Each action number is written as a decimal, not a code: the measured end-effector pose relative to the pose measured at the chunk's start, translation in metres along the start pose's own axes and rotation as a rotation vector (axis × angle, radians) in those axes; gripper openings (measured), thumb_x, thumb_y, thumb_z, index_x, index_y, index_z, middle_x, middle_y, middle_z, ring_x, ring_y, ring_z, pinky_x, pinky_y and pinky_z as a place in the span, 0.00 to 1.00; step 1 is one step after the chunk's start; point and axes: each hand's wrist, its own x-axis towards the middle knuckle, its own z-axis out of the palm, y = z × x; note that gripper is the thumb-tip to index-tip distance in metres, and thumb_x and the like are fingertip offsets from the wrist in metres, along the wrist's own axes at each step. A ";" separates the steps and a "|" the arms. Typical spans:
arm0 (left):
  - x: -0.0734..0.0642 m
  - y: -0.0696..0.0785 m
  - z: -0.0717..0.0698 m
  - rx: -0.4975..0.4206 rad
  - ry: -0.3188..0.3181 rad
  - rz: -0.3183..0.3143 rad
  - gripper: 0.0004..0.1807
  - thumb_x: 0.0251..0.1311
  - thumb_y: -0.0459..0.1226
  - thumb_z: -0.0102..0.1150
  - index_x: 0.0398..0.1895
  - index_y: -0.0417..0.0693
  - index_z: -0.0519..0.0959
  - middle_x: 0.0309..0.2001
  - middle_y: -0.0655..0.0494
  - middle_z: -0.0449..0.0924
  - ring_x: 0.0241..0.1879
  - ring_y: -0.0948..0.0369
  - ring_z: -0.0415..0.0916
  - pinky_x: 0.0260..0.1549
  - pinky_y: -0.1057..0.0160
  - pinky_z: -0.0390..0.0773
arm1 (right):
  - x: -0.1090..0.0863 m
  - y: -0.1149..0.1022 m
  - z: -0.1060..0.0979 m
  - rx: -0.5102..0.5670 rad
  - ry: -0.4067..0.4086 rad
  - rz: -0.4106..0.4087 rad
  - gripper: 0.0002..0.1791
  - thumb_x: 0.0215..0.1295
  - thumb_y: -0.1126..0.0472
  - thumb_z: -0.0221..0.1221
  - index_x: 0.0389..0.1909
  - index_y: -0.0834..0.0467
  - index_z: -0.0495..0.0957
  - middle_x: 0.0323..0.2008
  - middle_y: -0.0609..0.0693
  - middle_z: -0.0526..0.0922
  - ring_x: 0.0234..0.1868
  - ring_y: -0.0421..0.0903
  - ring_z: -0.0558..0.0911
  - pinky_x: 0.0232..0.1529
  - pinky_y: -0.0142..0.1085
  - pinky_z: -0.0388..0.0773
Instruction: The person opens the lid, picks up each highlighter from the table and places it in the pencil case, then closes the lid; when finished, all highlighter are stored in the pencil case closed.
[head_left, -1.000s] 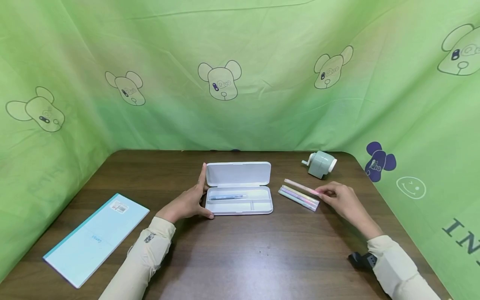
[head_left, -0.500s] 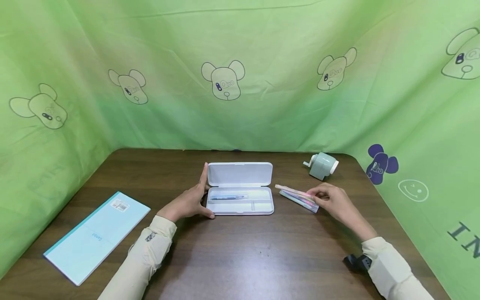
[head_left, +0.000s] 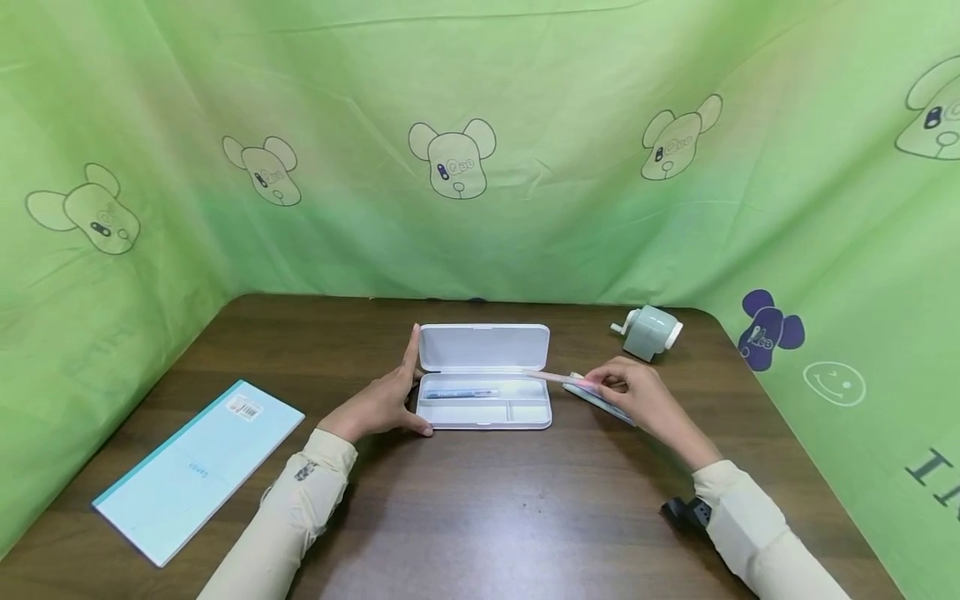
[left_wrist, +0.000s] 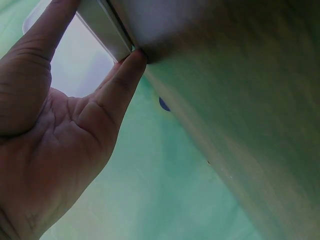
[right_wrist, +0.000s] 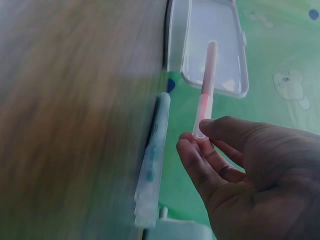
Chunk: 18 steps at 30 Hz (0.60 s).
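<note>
An open white pencil case (head_left: 487, 414) stands with its lid raised, a blue pen (head_left: 461, 393) in its rear compartment. My left hand (head_left: 381, 403) rests against the case's left end, thumb at the front corner and index finger stretched along the lid's side; the left wrist view shows its straight fingers touching the case. My right hand (head_left: 636, 395) pinches a pink pen (right_wrist: 206, 82) by one end between thumb and fingers. The pen's other end reaches over the case's right edge. Below that hand, several pale pens (head_left: 596, 400) lie together on the table, partly hidden.
A grey-green pencil sharpener (head_left: 651, 333) with a crank stands at the back right. On the left lies a light-blue notebook (head_left: 198, 471) with a barcode label. Green printed cloth (head_left: 337, 233) surrounds the brown table (head_left: 480, 517).
My right hand has carried the pink pen leftward, from beside the other pens to the case's right edge. The left hand stays at the case.
</note>
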 end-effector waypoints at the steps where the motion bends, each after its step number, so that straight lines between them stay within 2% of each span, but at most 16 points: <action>1: 0.001 -0.003 0.001 0.008 0.007 0.014 0.91 0.48 0.49 0.90 0.84 0.60 0.11 0.65 0.30 0.78 0.65 0.44 0.78 0.61 0.45 0.78 | 0.002 -0.001 0.002 0.003 -0.001 -0.005 0.08 0.66 0.76 0.71 0.43 0.65 0.91 0.40 0.53 0.88 0.40 0.44 0.84 0.41 0.32 0.84; 2: 0.001 -0.004 0.001 0.017 0.012 0.019 0.92 0.48 0.49 0.90 0.84 0.60 0.11 0.64 0.31 0.79 0.65 0.45 0.79 0.61 0.46 0.78 | 0.003 -0.003 0.004 0.010 -0.004 -0.009 0.08 0.66 0.76 0.71 0.43 0.65 0.91 0.40 0.53 0.88 0.40 0.44 0.85 0.41 0.32 0.84; 4: -0.001 0.004 -0.002 0.000 0.003 -0.004 0.92 0.47 0.49 0.90 0.84 0.59 0.11 0.66 0.31 0.78 0.66 0.44 0.78 0.63 0.42 0.76 | 0.007 -0.006 0.008 0.018 -0.007 -0.016 0.08 0.66 0.75 0.71 0.43 0.65 0.91 0.39 0.53 0.88 0.40 0.45 0.85 0.41 0.32 0.84; 8: -0.003 0.011 -0.003 -0.012 0.005 -0.024 0.93 0.46 0.49 0.91 0.84 0.59 0.11 0.66 0.31 0.78 0.67 0.43 0.77 0.64 0.39 0.74 | 0.012 -0.014 0.015 0.036 -0.027 -0.025 0.07 0.67 0.74 0.71 0.43 0.64 0.91 0.39 0.52 0.88 0.40 0.46 0.85 0.42 0.34 0.84; 13: -0.001 0.003 0.001 0.011 0.021 -0.038 0.94 0.43 0.50 0.92 0.84 0.62 0.12 0.66 0.37 0.81 0.65 0.47 0.79 0.64 0.42 0.76 | 0.018 -0.023 0.023 0.042 -0.042 -0.037 0.07 0.67 0.75 0.69 0.43 0.64 0.91 0.39 0.53 0.88 0.41 0.47 0.85 0.44 0.37 0.85; 18: 0.003 -0.003 0.004 -0.002 0.017 -0.045 0.95 0.42 0.51 0.92 0.84 0.62 0.11 0.67 0.37 0.80 0.66 0.46 0.78 0.65 0.41 0.75 | 0.025 -0.029 0.032 0.083 -0.068 -0.044 0.06 0.68 0.75 0.68 0.43 0.66 0.90 0.39 0.54 0.87 0.42 0.49 0.86 0.45 0.42 0.88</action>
